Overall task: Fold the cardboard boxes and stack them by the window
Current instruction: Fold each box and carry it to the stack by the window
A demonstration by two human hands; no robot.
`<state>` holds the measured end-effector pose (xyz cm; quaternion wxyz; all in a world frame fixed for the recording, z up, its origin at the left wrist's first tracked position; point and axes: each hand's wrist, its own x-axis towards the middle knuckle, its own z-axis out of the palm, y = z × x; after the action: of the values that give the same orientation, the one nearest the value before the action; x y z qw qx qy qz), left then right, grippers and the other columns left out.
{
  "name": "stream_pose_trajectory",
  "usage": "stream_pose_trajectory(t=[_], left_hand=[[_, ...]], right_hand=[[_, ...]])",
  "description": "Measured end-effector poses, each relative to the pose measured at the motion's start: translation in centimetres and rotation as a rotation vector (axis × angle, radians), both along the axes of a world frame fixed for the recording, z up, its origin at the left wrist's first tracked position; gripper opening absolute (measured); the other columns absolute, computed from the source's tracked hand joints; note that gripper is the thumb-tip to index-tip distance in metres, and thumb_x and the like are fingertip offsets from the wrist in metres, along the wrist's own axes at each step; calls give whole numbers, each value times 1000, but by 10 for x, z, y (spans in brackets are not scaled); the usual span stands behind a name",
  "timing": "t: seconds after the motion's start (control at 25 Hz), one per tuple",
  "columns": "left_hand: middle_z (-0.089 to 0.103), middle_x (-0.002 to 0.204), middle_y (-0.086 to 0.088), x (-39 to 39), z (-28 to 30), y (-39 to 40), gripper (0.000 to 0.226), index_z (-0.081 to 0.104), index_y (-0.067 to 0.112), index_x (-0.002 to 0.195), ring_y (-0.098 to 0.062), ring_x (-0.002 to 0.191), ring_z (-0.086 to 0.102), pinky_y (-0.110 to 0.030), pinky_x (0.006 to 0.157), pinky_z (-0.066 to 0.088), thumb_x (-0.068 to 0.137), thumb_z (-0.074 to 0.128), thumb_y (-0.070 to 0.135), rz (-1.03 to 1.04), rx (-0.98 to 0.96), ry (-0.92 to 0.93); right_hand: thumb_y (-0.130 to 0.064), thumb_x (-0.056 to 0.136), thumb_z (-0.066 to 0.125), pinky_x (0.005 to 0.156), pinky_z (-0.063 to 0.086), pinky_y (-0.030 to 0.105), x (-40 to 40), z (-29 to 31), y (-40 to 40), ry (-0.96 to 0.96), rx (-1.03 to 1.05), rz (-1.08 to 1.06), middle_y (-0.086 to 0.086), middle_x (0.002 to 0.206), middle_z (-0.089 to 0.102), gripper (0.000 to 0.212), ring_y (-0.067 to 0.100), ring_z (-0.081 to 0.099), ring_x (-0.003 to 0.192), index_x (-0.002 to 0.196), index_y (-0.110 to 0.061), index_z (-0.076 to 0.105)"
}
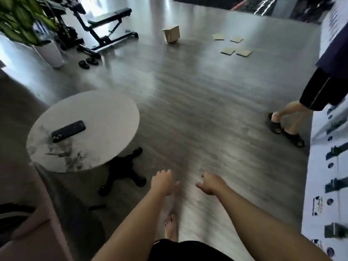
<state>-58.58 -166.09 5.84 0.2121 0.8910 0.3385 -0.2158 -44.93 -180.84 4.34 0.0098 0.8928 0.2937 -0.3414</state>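
Both hands are loose and hold nothing: the left hand (163, 182), the right hand (211, 183). Four flat cardboard sheets (232, 45) lie far across the floor (188, 110), near one folded box (171, 33). Walk over, pick one sheet.

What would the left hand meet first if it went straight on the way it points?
Probably nothing near: the left hand points forward over bare floor. Far ahead stands the folded box, roughly in line, but depth is unclear.
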Motion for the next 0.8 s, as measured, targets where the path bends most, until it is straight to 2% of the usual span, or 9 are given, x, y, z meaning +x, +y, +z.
stream_pose_trajectory(t=[0.16,0.24,0.52,0.8], left_hand=[[51,139,-11,91,8,93,61,47,13,135,-32,131,44,-44,104,39,94,53,57,-73,43,13],[51,139,-11,144,14,130,62,47,12,136,-32,131,44,-44,105,40,94,53,58,-120,40,16],[51,138,-12,317,-4,226,63,49,12,135,-31,131,44,-44,104,40,92,54,59,-187,61,48],[53,137,-8,476,6,337,63,49,15,136,-29,129,46,-42,103,41,92,50,60,-81,60,37]], right_hand=[[-51,92,53,91,49,37,79,16,76,-49,43,-62,13,131,61,51,32,59,116,129,-16,55],[-52,92,53,89,47,36,119,19,103,-50,57,-77,11,131,60,51,31,58,117,129,-17,54],[-54,91,51,81,47,36,279,-9,196,-49,-13,-72,10,128,61,50,31,60,112,125,-18,56],[-51,96,50,85,47,39,461,7,328,-45,-25,37,13,132,58,52,33,57,116,132,-14,51]])
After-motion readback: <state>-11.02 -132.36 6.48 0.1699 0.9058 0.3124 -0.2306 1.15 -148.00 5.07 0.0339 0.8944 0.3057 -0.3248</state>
